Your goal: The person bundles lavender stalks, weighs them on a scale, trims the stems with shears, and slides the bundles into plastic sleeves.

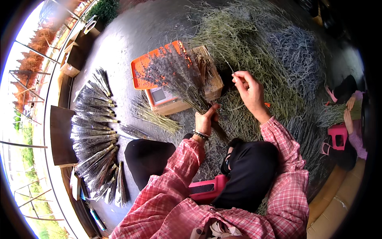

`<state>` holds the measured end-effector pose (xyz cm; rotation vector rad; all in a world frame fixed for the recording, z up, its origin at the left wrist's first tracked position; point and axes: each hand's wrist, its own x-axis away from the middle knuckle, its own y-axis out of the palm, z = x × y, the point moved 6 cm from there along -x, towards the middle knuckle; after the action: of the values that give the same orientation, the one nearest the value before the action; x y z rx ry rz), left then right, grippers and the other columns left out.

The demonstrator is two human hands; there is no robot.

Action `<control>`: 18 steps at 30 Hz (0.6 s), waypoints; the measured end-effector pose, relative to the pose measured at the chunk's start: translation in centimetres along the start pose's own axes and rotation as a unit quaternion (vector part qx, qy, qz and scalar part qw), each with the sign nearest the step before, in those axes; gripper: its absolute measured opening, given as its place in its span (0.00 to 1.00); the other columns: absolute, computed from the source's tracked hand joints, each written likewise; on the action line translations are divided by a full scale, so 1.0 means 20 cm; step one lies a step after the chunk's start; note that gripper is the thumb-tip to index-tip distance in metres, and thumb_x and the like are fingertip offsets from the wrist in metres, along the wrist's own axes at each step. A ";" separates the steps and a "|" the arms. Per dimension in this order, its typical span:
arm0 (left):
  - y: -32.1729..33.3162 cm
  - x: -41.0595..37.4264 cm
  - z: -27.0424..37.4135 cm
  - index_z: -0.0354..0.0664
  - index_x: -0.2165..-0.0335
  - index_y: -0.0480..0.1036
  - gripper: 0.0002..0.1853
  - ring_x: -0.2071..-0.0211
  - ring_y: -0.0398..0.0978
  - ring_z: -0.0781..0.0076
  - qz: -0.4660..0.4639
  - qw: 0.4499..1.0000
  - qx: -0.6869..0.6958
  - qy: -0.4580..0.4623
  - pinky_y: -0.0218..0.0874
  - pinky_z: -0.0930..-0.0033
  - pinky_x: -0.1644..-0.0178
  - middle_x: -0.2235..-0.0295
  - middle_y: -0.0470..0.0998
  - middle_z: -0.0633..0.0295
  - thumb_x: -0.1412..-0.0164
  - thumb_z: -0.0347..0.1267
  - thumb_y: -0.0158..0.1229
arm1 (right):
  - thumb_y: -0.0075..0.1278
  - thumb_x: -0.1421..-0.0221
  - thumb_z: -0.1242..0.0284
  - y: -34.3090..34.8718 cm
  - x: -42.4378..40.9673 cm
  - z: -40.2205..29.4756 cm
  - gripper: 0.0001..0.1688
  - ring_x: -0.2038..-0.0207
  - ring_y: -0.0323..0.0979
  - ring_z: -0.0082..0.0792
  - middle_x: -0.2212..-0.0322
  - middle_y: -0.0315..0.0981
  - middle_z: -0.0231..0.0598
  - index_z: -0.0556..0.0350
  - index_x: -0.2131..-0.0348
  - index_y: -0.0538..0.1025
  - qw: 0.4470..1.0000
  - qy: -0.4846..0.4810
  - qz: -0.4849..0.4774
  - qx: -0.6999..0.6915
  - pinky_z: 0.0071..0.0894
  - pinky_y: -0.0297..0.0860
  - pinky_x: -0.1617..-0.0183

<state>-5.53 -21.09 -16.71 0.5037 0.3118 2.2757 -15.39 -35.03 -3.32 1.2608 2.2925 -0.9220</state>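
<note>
A bunch of dried lavender [179, 74] is gripped around its stems by my left hand [206, 121], its flower heads fanned over an orange tray [138, 64]. My right hand [249, 89], raised to the right of it, pinches a thin pale strand or stem [226, 62] between thumb and fingertips. Under the tray is a digital scale [158, 95], on or against a cardboard box [170, 108]. A loose small bundle of stems [155, 115] lies on the floor before the box. Which part of the scale rests on the box, I cannot tell.
Wrapped lavender bouquets [94, 134] fan out on the floor at left. A large heap of green stems [247, 47] and purplish lavender [298, 56] spreads at right. Another person's hands [348, 115] hold a bunch at far right, near a pink stool [338, 136]. Cardboard boxes [71, 64] line the left edge.
</note>
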 end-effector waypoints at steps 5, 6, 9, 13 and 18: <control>-0.13 -0.01 -0.01 0.36 0.75 0.74 0.09 0.89 0.62 0.78 0.044 0.999 0.005 -0.009 0.52 0.77 0.83 0.88 0.66 0.67 0.52 0.32 0.59 | 0.49 0.50 0.80 -0.23 -0.16 -0.27 0.09 0.83 0.65 0.15 0.74 0.73 0.31 0.54 0.66 0.72 0.969 -0.191 0.101 0.120 0.15 0.60 0.83; -0.17 -0.01 0.00 0.36 0.75 0.74 0.09 0.89 0.62 0.78 0.056 0.998 -0.005 -0.009 0.53 0.77 0.83 0.88 0.67 0.66 0.51 0.33 0.58 | 0.49 0.49 0.80 -0.28 -0.21 -0.36 0.09 0.78 0.69 0.19 0.73 0.74 0.33 0.56 0.64 0.72 0.959 -0.218 0.121 0.133 0.15 0.64 0.77; -0.26 -0.03 0.01 0.36 0.75 0.73 0.11 0.87 0.63 0.77 0.043 0.998 0.041 0.007 0.53 0.77 0.83 0.86 0.67 0.65 0.49 0.34 0.56 | 0.48 0.47 0.73 -0.34 -0.46 -0.50 0.13 0.67 0.74 0.29 0.64 0.74 0.38 0.58 0.60 0.72 0.932 -0.286 0.156 0.161 0.23 0.70 0.64; -0.21 -0.06 0.04 0.39 0.72 0.68 0.06 0.85 0.58 0.80 -0.034 0.972 0.232 -0.008 0.53 0.75 0.78 0.82 0.67 0.66 0.46 0.32 0.53 | 0.53 0.54 0.72 -0.25 -0.65 -0.24 0.29 0.49 0.57 0.48 0.53 0.59 0.51 0.64 0.52 0.63 0.898 -0.202 0.087 0.382 0.39 0.55 0.44; -0.17 -0.06 0.14 0.41 0.69 0.65 0.07 0.83 0.57 0.81 -0.072 0.954 0.289 0.034 0.51 0.77 0.77 0.77 0.65 0.66 0.44 0.32 0.52 | 0.50 0.49 0.59 0.30 0.06 0.15 0.24 0.68 0.74 0.37 0.70 0.74 0.47 0.59 0.59 0.71 0.934 0.013 -0.357 0.010 0.35 0.69 0.64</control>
<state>-1.36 -19.43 -15.80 0.6679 1.0329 2.0420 -10.94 -33.94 -8.38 0.4098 2.8114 -1.1440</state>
